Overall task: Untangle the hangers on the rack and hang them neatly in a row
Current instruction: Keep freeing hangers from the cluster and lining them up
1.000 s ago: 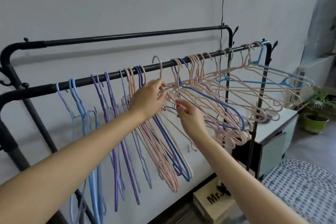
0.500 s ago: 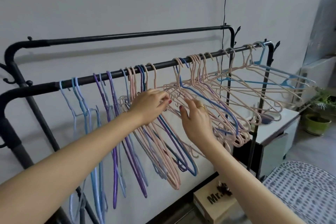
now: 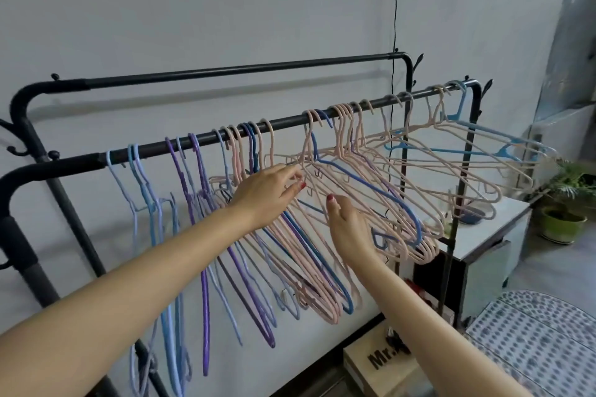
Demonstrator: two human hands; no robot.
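A black rack rail (image 3: pixel 290 121) carries several thin hangers. Light blue and purple hangers (image 3: pixel 193 190) hang in a row at the left. A tangled cluster of pink hangers (image 3: pixel 380 171) with one dark blue hanger (image 3: pixel 364 176) fills the middle and right. A light blue hanger (image 3: pixel 483 135) hangs at the far right end. My left hand (image 3: pixel 269 195) pinches a pink hanger's wire just under the rail. My right hand (image 3: pixel 348 224) reaches among the lower pink wires with loosely curled fingers; what it holds is hidden.
A second black rail (image 3: pixel 225 69) runs behind, near the wall. A white cabinet (image 3: pixel 490 235) with a small bowl stands right of the rack, a potted plant (image 3: pixel 567 209) beyond it. A cardboard box (image 3: pixel 380 361) lies on the floor, a dotted cushion (image 3: pixel 535 342) at bottom right.
A pink hanger that my left hand held off the rail now hangs on it beside the dark blue ones. My right hand has dropped lower into the pink cluster.
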